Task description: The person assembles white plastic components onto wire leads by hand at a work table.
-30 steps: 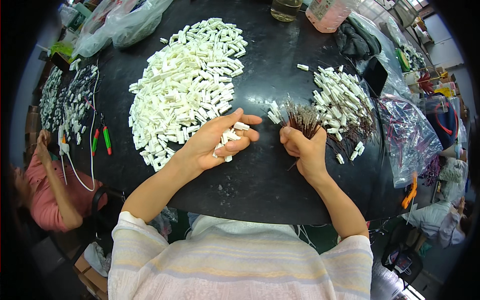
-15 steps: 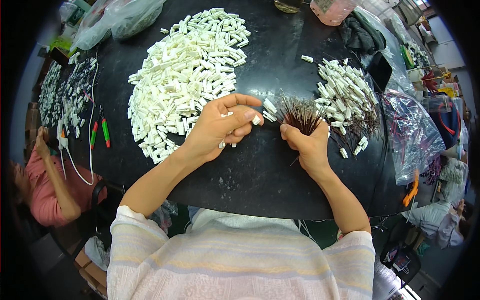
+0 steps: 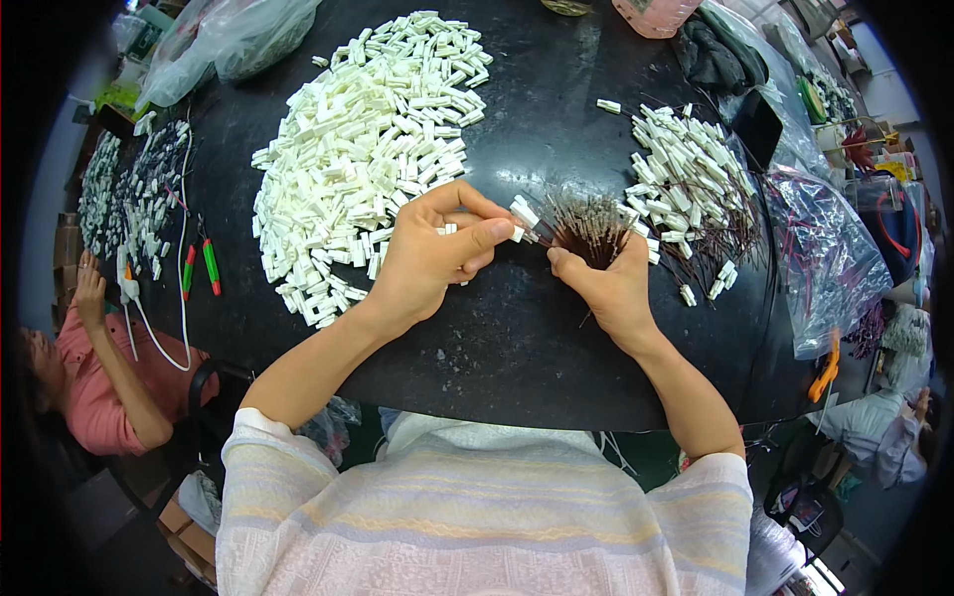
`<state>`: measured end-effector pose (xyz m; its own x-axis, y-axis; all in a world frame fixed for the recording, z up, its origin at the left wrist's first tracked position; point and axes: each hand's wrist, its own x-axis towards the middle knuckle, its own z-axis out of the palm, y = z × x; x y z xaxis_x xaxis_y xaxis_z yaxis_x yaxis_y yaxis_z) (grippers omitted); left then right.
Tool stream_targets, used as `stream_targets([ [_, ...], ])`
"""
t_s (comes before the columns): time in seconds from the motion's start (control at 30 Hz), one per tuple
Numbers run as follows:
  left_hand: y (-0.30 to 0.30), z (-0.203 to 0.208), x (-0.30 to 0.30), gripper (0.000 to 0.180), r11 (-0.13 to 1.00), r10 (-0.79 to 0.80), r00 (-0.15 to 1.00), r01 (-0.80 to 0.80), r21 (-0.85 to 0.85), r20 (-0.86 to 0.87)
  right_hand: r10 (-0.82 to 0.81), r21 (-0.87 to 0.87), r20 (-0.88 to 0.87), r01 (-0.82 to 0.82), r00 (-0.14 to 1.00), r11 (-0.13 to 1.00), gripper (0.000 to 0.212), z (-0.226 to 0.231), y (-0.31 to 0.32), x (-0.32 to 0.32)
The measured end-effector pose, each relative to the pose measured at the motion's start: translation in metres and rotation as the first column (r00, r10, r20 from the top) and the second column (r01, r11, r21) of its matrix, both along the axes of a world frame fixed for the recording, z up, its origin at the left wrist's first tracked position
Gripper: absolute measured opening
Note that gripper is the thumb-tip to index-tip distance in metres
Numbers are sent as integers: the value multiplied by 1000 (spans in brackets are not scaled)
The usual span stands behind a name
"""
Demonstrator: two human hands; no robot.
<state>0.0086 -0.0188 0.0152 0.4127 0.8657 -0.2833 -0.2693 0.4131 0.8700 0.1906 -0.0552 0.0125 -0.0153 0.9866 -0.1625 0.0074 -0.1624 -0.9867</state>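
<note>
My right hand (image 3: pixel 608 288) is closed round a bundle of thin dark wires (image 3: pixel 593 233), whose pale metal tips fan out above the thumb. Between thumb and fingertips my left hand (image 3: pixel 427 253) pinches a small white plastic connector (image 3: pixel 517 232), right beside the wire ends at the bundle's left. Another white piece shows within the curled fingers of that hand. More white connectors (image 3: pixel 527 209) sit just past the fingertips; whether they touch the hand I cannot tell. A large heap of loose white connectors (image 3: pixel 368 139) lies to the left of my hands.
Connectors with dark wires attached (image 3: pixel 691 184) are piled at the right. Beyond them lie a phone (image 3: pixel 757 129), clear plastic bags (image 3: pixel 830 258) and an orange-handled tool (image 3: pixel 825 372). Red-and-green-handled tools (image 3: pixel 211 266) lie at the left, near a person in a pink shirt (image 3: pixel 109 387).
My left hand has moved slightly right, bringing the pinched connector up to the wire tips. Its index finger has bent down toward the thumb. My right hand keeps hold of the bundle.
</note>
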Motion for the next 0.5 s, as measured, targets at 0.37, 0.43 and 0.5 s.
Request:
stream_targets([
  [0.37,-8,-6,9,7,997,-38,998,41,68,-44,14,98,26,-17,1000,995,13,-3,-3,-2],
  [0.43,-7,-7,8,8,996,-45,998,49,78,-51,28,112,27,-30,999,993,13,-3,-2,-2],
  [0.5,-4,-8,5,14,994,-109,994,109,6,-22,-9,125,8,8,1000,992,11,-4,0,-6],
])
